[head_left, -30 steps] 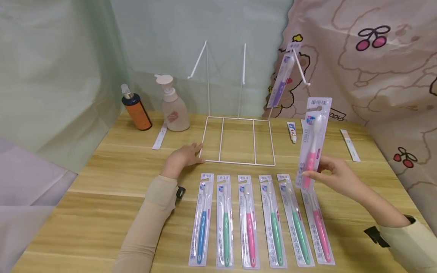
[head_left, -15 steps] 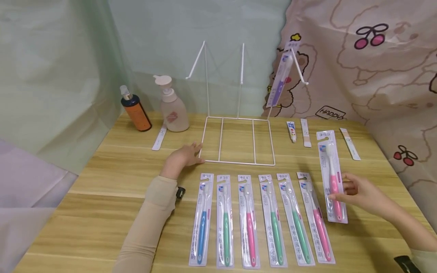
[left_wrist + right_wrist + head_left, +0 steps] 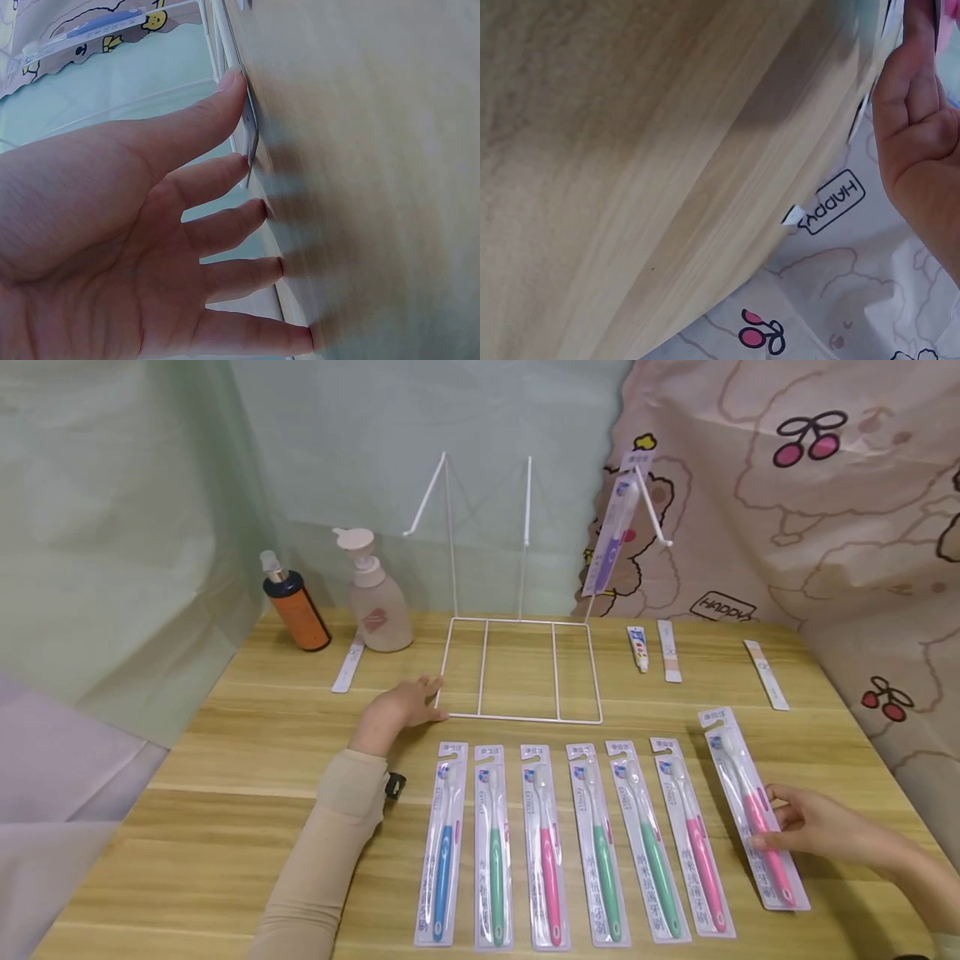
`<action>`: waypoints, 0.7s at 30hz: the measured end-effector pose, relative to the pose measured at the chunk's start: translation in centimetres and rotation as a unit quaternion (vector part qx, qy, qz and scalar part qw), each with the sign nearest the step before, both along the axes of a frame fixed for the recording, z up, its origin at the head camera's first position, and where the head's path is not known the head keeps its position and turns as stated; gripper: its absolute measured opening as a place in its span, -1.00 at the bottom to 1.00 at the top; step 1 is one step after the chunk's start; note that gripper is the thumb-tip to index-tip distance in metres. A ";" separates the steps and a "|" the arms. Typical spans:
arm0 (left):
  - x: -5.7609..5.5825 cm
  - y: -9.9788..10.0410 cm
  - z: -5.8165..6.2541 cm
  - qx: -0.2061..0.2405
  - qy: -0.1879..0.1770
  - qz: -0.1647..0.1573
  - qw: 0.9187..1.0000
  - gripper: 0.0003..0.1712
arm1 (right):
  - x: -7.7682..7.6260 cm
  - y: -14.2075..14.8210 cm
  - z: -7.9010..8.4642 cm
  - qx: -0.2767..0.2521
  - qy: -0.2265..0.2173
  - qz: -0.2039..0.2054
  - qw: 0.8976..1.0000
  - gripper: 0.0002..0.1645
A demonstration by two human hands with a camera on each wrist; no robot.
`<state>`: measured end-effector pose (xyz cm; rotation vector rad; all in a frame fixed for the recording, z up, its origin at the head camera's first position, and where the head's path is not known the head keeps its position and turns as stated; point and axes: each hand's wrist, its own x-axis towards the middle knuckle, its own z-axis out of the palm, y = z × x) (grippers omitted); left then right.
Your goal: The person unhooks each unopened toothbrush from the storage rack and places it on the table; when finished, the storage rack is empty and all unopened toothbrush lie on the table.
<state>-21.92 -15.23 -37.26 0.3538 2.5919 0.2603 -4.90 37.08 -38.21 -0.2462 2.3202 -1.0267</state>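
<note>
My right hand pinches a packaged toothbrush with a pink handle between thumb and fingers, low over the table's right side and tilted. In the right wrist view, that hand shows at the right edge, and only a sliver of pink is visible. My left hand rests at the front left corner of the white wire rack. Its fingers are spread with their tips on the wood, as the left wrist view shows of the hand. From the rack's right hook hangs a packaged purple toothbrush.
Several packaged toothbrushes lie in a row in front, from a blue one to a pink one. Behind stand an orange spray bottle and a pump bottle. A small toothpaste tube and thin sachets lie at the back right.
My right hand has carried the pink toothbrush pack right and down, from upright above the row to tilted low beside its right end. The left hand has stayed at the rack corner.
</note>
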 end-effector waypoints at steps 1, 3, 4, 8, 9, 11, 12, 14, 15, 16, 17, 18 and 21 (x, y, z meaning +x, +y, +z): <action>0.0 0.0 0.0 -0.001 0.001 0.000 1.000 -0.15 | 0.1 0.0 0.0 0.015 -0.002 -0.001 1.000 -0.07; -0.1 0.0 0.1 -0.001 0.002 0.000 1.000 -0.15 | 0.3 0.1 -0.1 0.041 -0.004 0.001 0.999 0.01; -0.1 0.0 0.1 0.000 0.001 0.001 1.000 -0.15 | 0.4 0.0 -0.2 0.048 -0.003 0.002 0.999 0.03; 0.0 0.1 0.1 0.005 -0.002 0.002 1.000 -0.15 | 0.7 0.0 -0.3 0.059 -0.009 0.002 0.998 0.07; 0.0 0.1 0.0 0.006 -0.003 0.003 1.000 -0.15 | 0.7 0.0 -0.4 0.054 -0.013 0.004 0.998 0.07; 0.1 0.1 -0.1 0.007 -0.004 0.005 1.000 -0.15 | 0.8 0.1 -0.6 0.046 -0.027 0.005 0.999 0.07; 0.1 0.1 -0.1 0.006 -0.004 0.006 1.000 -0.15 | 0.8 0.1 -0.7 0.040 -0.034 0.006 0.999 0.07; 0.2 0.1 -0.2 0.008 -0.004 0.008 1.000 -0.16 | 0.9 0.2 -0.9 0.024 -0.048 0.010 0.998 0.07; 0.2 0.1 -0.2 0.008 -0.003 0.008 1.000 -0.16 | 0.9 0.3 -1.1 0.014 -0.056 0.012 0.998 0.07; 0.2 0.1 -0.2 0.009 -0.003 0.008 1.000 -0.16 | 1.0 0.3 -1.2 0.002 -0.064 0.012 0.998 0.07; 0.2 0.1 -0.3 0.009 -0.002 0.008 1.000 -0.16 | 1.0 0.3 -1.3 -0.007 -0.070 0.014 0.997 0.07; 0.2 0.1 -0.3 0.010 0.000 0.007 1.000 -0.16 | 1.1 0.3 -1.5 -0.010 -0.069 0.016 0.997 0.07; 0.2 0.1 -0.3 0.009 0.001 0.010 1.000 -0.16 | 1.1 0.4 -1.8 -0.024 -0.076 0.022 0.997 0.05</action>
